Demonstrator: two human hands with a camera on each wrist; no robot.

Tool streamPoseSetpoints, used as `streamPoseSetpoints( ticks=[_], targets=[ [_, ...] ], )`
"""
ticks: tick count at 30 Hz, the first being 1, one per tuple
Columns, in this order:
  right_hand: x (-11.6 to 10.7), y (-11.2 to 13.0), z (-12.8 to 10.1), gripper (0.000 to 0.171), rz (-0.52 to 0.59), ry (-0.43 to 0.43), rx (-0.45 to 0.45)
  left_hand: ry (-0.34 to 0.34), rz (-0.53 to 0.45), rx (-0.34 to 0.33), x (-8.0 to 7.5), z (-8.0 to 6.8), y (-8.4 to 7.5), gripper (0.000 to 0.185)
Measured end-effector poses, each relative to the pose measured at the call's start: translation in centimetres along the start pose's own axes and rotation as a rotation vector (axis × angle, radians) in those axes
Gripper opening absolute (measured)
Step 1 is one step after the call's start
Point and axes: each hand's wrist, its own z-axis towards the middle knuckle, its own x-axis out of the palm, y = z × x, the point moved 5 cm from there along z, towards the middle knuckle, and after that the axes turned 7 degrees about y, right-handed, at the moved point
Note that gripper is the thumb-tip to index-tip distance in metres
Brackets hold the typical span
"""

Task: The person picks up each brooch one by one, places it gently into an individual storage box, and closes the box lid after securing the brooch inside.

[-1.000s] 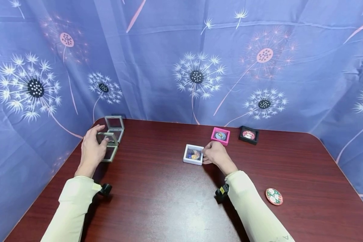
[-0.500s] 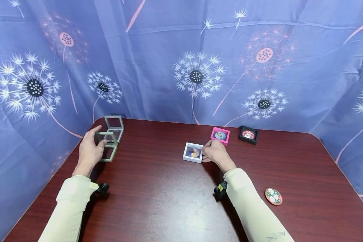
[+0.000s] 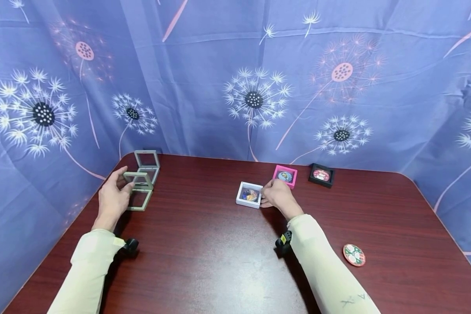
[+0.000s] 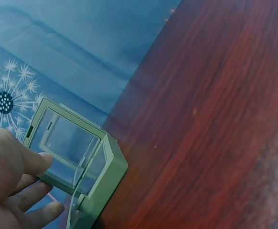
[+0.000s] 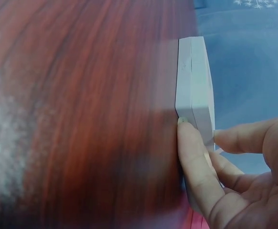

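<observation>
On the left, my left hand [image 3: 113, 196] pinches the raised lid of a green display frame [image 4: 111, 179], its thumb against the lid. The frame's base lies on the table and its clear film window shows nothing inside. My right hand [image 3: 279, 194] pinches the right edge of a white display frame [image 3: 246, 204], thumb above and fingers below. That white frame is closed, with a round, colourful picture piece behind its clear film. In the right wrist view, the white frame [image 5: 192, 81] shows edge-on between thumb and fingers, close over the table.
Behind the green one stands a grey display frame [image 3: 157, 174], lid raised. A pink frame [image 3: 293, 179] with a blue badge sits just beyond my right hand, beside a black frame [image 3: 329, 182] holding a red badge. A round badge [image 3: 354, 255] lies right of my right sleeve. Patterned curtain encloses the table.
The white frame has shifted slightly away from me with my right hand. My left hand has moved a little left and toward me; the green frame's lid has shifted slightly left with it.
</observation>
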Motion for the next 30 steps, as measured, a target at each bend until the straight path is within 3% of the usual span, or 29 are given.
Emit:
streamPoseSetpoints(
  ticks=[9, 16, 30],
  targets=[
    [-0.1, 0.2, 0.2, 0.021, 0.014, -0.003, 0.01, -0.012, -0.028, -0.035, 0.2, 0.2, 0.6, 0.05],
    [-0.2, 0.4, 0.5, 0.024, -0.005, -0.012, 0.009, -0.002, 0.007, -0.049, 0.5, 0.1, 1.0, 0.042],
    [-0.2, 0.9, 0.9, 0.028, -0.111, -0.015, 0.015, 0.001, 0.012, -0.012, 0.5, 0.0, 1.5, 0.032]
  ],
)
